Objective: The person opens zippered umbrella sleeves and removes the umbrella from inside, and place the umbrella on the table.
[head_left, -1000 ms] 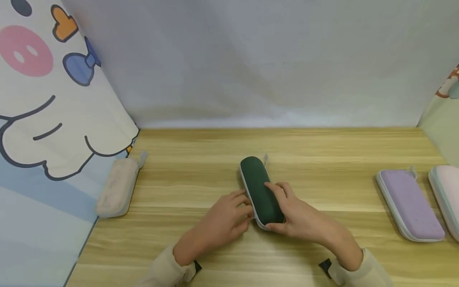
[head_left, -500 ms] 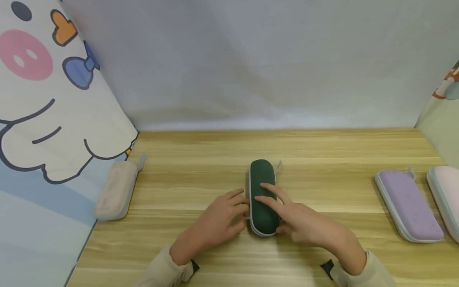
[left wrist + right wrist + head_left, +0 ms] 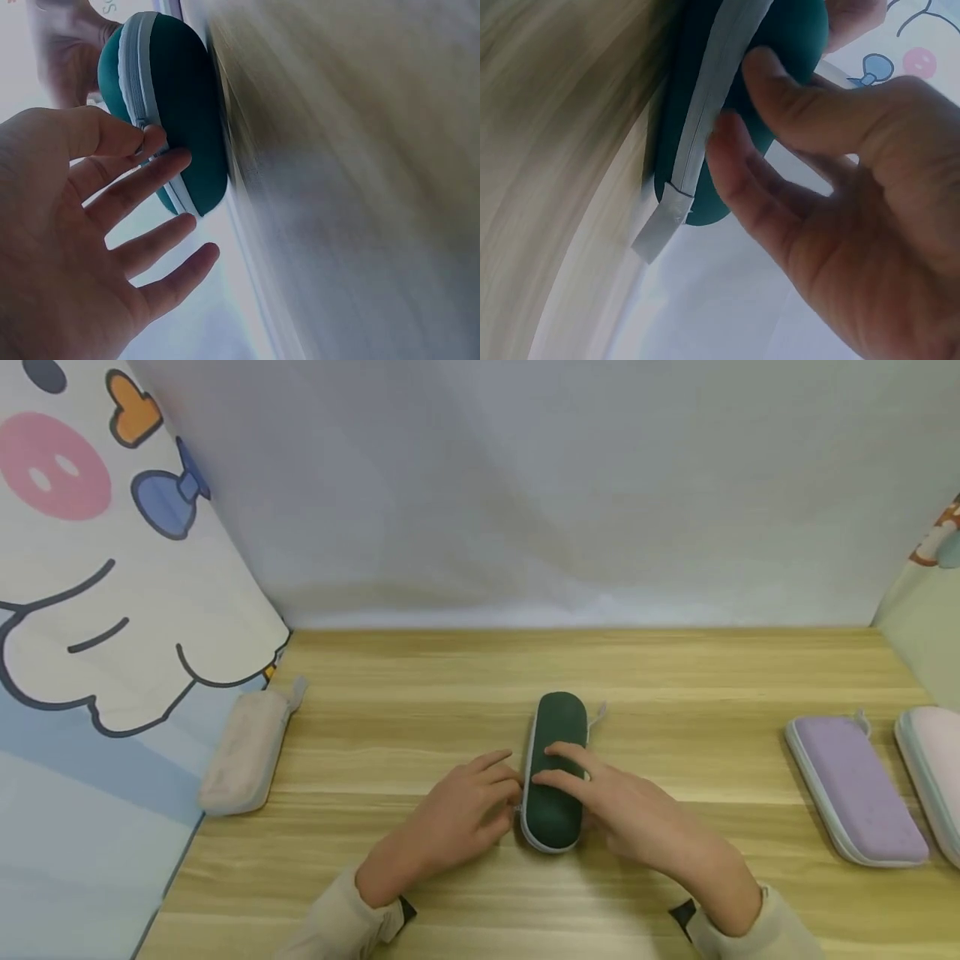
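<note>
A dark green zip case (image 3: 557,802) with a pale grey zipper band lies on the wooden table, its long side pointing away from me. At its left side my left hand (image 3: 467,814) pinches the small zipper pull (image 3: 141,139) between thumb and index finger; its other fingers spread out near the zipper band (image 3: 139,75). My right hand (image 3: 637,814) holds the case from the right, two bent fingers on the lid and the thumb (image 3: 765,71) against the side. A grey fabric loop (image 3: 662,223) sticks out from the case's far end. The zipper looks closed where visible.
A beige case (image 3: 243,756) lies at the table's left edge. A lavender case (image 3: 858,789) and a pale pink case (image 3: 933,768) lie at the right. A white cloth backdrop (image 3: 525,510) hangs behind the wooden table (image 3: 390,693), and a cartoon-printed cloth (image 3: 97,635) is at the left.
The green case has turned more upright in view and shifted slightly right. My right hand has moved from its near right end to over the lid; the left stays at the left side.
</note>
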`<state>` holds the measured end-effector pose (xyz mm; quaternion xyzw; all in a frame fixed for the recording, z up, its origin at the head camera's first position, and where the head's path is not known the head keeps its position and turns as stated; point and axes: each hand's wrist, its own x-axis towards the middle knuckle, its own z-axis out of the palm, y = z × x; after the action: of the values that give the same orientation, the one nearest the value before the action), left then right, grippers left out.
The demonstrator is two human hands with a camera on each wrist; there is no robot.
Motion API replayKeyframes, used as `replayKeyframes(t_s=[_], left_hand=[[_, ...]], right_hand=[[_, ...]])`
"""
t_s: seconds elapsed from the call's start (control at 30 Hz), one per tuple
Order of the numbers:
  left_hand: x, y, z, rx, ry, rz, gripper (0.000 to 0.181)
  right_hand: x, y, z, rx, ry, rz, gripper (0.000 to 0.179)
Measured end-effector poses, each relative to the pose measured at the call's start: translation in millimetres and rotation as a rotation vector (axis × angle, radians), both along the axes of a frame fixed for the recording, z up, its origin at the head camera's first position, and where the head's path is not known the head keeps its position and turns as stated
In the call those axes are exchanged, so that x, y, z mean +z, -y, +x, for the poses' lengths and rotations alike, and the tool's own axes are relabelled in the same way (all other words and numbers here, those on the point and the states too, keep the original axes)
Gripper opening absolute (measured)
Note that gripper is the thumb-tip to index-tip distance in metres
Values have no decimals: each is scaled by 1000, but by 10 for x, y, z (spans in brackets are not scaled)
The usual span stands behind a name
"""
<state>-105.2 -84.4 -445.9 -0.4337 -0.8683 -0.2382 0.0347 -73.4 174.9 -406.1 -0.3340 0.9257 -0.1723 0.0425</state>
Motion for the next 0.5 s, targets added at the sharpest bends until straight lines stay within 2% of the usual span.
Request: replayKeyframes(t_s=[0.1, 0.23, 0.33, 0.5], left_hand=[[7, -2, -10, 1, 17, 5, 8], [19, 6, -16, 12, 37, -1, 5], [20, 8, -21, 28, 21, -5, 4], [12, 19, -24, 67, -62, -40, 3]], right_hand=[[-24, 3, -24, 3, -125, 23, 72], [-56, 7, -63, 33, -243, 35, 77], [-65, 2, -81, 49, -258, 36, 80], [-88, 3, -97, 27, -260, 44, 77]])
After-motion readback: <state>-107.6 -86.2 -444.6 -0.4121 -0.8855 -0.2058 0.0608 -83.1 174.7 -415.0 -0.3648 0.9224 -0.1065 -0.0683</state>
